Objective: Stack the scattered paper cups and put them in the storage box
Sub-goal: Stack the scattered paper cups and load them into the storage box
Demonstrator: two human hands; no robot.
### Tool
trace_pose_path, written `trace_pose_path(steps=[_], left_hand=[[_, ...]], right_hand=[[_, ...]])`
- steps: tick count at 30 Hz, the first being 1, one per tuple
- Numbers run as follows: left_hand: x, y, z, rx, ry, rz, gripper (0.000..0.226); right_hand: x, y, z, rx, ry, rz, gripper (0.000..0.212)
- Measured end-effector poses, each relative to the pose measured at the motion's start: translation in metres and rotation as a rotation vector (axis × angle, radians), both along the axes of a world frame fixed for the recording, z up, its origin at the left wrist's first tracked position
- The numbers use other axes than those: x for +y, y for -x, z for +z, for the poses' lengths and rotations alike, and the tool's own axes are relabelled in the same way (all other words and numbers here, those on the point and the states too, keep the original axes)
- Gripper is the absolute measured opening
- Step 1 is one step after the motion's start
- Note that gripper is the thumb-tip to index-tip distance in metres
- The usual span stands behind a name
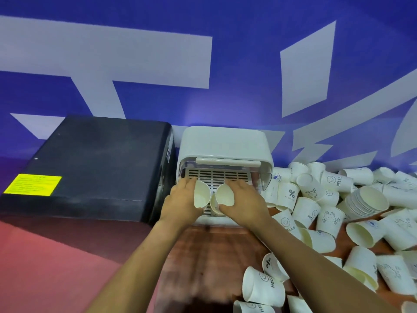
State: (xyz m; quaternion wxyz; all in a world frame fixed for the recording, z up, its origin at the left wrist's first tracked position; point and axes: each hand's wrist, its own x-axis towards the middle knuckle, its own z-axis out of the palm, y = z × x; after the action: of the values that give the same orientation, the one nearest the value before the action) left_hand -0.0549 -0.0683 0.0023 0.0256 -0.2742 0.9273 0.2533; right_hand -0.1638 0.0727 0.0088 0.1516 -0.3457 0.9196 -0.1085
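The fingers of the left hand (182, 201) curl round a paper cup (201, 195) just left of centre frame, its mouth turned toward the camera; the fingers of the right hand (244, 199) wrap a second cup (225, 195) beside it, mouth also facing the camera, and the bottom of another cup (214, 205) shows under the two, so what each hand holds may be a short stack. Both forearms reach up from the lower edge of the frame, converging, wrists nearly level. The two cups sit close together, almost touching, right at the open front of the white storage box (225, 143), over its slotted grey tray (216, 175), with the raised lid and its handle bar just above the knuckles. A black case (90, 168) with a yellow label (32, 184) stands hard against the box on the left of the frame. To the right and lower right, loose cups (331, 219) lie heaped on the wooden bench (209, 249), some on their sides, and a nested stack (365, 199) lies among them. Bare bench shows between the forearms.
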Motion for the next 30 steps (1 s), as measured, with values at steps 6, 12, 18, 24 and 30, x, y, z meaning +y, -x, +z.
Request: trace_pose_path(steps=[6,12,18,24,30], left_hand=[[-0.002,0.011,-0.016,-0.075,0.025,0.028,0.082],[0.0,0.013,-0.03,-0.179,0.061,0.008,0.082],[-0.002,0.011,-0.04,-0.248,-0.049,0.002,0.092],[0.003,0.001,-0.03,-0.16,-0.074,-0.025,0.084],[0.022,-0.027,-0.001,-0.098,0.117,-0.162,0.057]], right_hand=[[-0.011,0.008,-0.018,-0.046,0.035,-0.013,0.073],[-0.012,0.004,-0.034,-0.053,0.027,-0.026,0.072],[-0.006,0.006,-0.042,-0.118,0.005,0.005,0.078],[0.008,0.007,-0.036,-0.104,0.098,0.038,0.065],[0.04,-0.008,-0.016,-0.073,0.117,0.004,0.037]])
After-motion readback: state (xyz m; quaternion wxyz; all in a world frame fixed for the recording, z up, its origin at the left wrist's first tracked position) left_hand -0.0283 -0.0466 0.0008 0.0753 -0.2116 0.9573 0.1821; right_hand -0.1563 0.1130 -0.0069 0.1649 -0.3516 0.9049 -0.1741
